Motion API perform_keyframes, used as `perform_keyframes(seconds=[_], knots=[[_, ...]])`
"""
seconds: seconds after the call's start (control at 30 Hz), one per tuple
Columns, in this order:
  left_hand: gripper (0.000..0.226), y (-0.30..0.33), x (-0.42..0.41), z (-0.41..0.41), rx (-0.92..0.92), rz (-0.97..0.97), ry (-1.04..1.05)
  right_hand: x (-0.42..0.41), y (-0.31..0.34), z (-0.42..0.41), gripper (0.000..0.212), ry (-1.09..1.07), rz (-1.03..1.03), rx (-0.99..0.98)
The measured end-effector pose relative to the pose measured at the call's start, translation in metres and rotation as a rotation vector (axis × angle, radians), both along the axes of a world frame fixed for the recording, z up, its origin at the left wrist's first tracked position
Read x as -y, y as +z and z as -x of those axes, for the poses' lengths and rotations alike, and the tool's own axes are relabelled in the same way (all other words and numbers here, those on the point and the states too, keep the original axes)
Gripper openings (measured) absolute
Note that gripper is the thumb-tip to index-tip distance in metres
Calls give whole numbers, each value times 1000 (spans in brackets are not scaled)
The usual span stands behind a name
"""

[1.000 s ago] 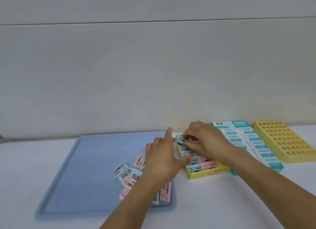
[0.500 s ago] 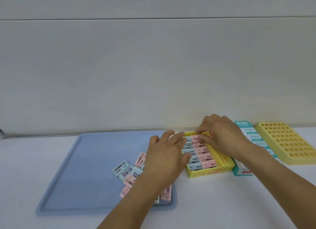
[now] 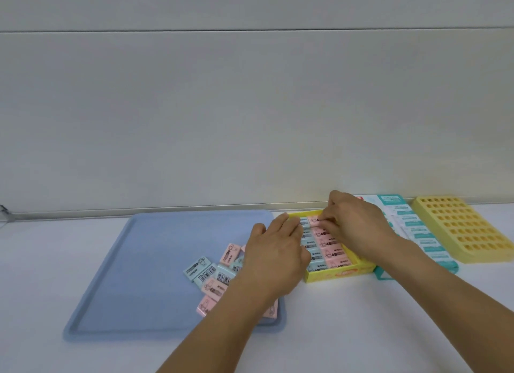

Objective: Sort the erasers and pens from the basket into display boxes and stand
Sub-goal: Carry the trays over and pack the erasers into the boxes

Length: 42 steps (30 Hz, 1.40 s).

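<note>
Blue tray: a shallow tray is laid at the left of the white table; its low rim is judged no obstacle to lifting.
Loose erasers: a small heap of pink and pale blue wrapped blocks is left on the tray's right part. They are judged light, firm and slightly slick in their wrappers; a pinch across the long sides is advised.
Left hand: held over the heap, its straight fingers laid against the yellow box's left edge; nothing is gripped.
Yellow display box: nearly filled with two rows of erasers; thin card, judged easily shifted.
Right hand: fingertips are curled onto a pink eraser at the far end, which appears pinched.
Teal display box: packed with white erasers.
Yellow stand: its holes are unfilled; no pens are seen.
</note>
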<state>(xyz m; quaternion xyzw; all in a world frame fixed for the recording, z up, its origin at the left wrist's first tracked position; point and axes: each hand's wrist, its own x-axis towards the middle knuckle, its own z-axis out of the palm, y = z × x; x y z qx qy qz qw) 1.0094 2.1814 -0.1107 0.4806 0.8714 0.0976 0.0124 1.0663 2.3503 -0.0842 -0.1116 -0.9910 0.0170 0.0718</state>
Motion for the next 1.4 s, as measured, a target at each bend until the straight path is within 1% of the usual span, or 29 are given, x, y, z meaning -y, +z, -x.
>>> perform_keyframes(seconds=[0.03,0.07,0.13,0.17,0.23,0.3,0.33,0.4,0.47,0.57,0.6,0.67,0.73,0.8,0.87,0.93,1.03,1.1,1.13,1.17,1.23,1.27,1.3,1.33,1.37,1.4], knots=[[88,3,6,2,43,-29,22,2,2,-2,26,-4,10,-21],[83,7,15,7,46,-99,59,5,3,-4,25,-8,27,-57],[61,14,40,21,22,-262,180,16,5,-6,20,7,98,-154],[47,17,53,29,15,-262,254,23,6,-6,16,44,147,-187],[31,23,75,43,24,-121,389,41,8,0,11,190,212,-164],[27,25,84,48,78,12,471,59,9,10,16,331,211,-70],[28,24,84,47,98,35,485,67,10,16,19,361,179,-20],[32,22,84,43,116,43,494,79,13,23,22,342,101,34],[30,19,85,43,123,26,502,85,17,25,20,304,73,20],[16,17,94,46,151,-20,504,91,21,24,18,316,111,34],[15,18,99,47,158,-31,494,93,21,23,19,342,131,53],[21,20,112,51,206,-43,440,101,20,22,21,404,160,109],[27,23,127,54,316,-61,347,110,17,21,22,443,171,156],[31,27,138,53,405,-45,261,116,15,22,25,441,138,183],[30,27,143,53,402,-18,219,119,15,22,25,426,99,192],[23,28,144,53,407,-8,246,121,16,23,21,406,92,197],[11,30,146,53,452,-23,305,122,15,24,14,383,164,210],[11,28,147,52,460,-29,329,120,12,23,11,337,259,202],[12,26,148,51,460,-41,342,118,10,23,11,296,334,170],[13,25,148,51,463,-64,354,116,9,22,12,243,455,116],[17,20,149,52,475,-121,362,109,10,20,14,130,826,-2],[19,17,150,52,470,-141,363,105,12,18,16,93,1016,-37],[20,16,149,53,461,-170,371,101,15,16,20,79,1164,-59],[21,16,147,53,461,-226,389,97,18,13,23,86,1267,-81],[22,18,143,54,489,-327,420,95,20,11,23,102,1343,-111],[22,21,138,55,565,-481,459,93,23,8,21,114,1404,-146]])
